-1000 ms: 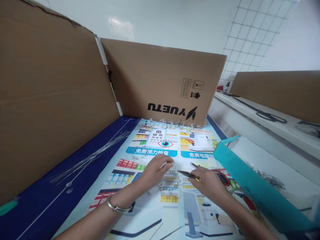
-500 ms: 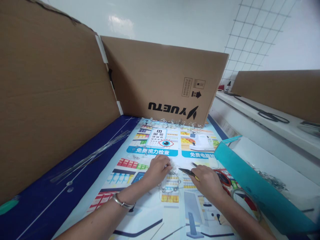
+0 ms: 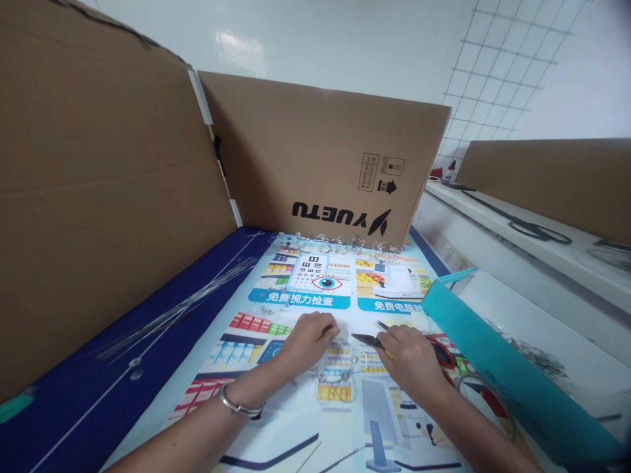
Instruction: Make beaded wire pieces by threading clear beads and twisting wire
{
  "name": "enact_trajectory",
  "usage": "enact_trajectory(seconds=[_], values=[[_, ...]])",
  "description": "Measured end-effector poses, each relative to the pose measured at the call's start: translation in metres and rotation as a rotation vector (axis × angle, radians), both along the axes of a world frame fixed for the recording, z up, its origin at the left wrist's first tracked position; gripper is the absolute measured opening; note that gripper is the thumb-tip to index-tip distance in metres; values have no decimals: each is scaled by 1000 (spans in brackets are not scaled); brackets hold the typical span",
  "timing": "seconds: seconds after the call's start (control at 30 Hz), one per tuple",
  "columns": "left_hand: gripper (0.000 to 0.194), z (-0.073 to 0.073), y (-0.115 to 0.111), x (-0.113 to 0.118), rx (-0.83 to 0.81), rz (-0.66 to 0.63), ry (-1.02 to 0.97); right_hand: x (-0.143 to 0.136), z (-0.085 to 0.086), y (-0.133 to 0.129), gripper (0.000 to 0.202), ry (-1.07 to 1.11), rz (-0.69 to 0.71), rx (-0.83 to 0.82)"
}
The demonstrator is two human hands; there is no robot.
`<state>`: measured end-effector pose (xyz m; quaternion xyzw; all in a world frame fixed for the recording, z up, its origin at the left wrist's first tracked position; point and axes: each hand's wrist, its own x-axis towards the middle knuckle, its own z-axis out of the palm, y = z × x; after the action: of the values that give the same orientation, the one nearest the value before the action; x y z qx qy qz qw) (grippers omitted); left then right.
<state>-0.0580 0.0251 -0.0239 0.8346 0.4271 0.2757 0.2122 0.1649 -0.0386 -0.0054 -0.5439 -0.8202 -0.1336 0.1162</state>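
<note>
My left hand (image 3: 309, 341) is closed in a pinch on a loop of thin clear strand with round transparent beads (image 3: 340, 376). The loop hangs down to the printed sheet below the fingertips. To its right, my right hand (image 3: 411, 361) grips a pair of scissors (image 3: 367, 339) with dark pointed blades. Those blades stand apart and point left toward the beaded loop, without visibly touching it. Red handle loops (image 3: 446, 355) show beyond the right hand. Exactly what lies between the left fingertips is hidden.
A row of beaded wire pieces (image 3: 340, 243) lies before the cardboard panel (image 3: 315, 144). Thin strands (image 3: 197, 299) rest on the blue surface at left. At right stands a teal-edged box (image 3: 497, 368) holding a wiry heap (image 3: 537, 358). A round clear container (image 3: 486, 401) sits beside my right forearm.
My left hand has lowered slightly, and the beaded loop now hangs a little lower and looks more spread out. The right hand and scissors have barely moved.
</note>
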Motion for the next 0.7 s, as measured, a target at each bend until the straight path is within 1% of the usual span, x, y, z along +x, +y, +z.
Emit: enact_trajectory(seconds=[0.3,0.53,0.7], values=[[17,0,-1,0,-19,-6,3,-3,4,-3,15,-88,46,66],[17,1,-1,0,-16,-14,-3,-2,3,-1,15,-86,79,72],[17,0,-1,0,-18,-9,3,-1,2,0,16,-56,82,48]])
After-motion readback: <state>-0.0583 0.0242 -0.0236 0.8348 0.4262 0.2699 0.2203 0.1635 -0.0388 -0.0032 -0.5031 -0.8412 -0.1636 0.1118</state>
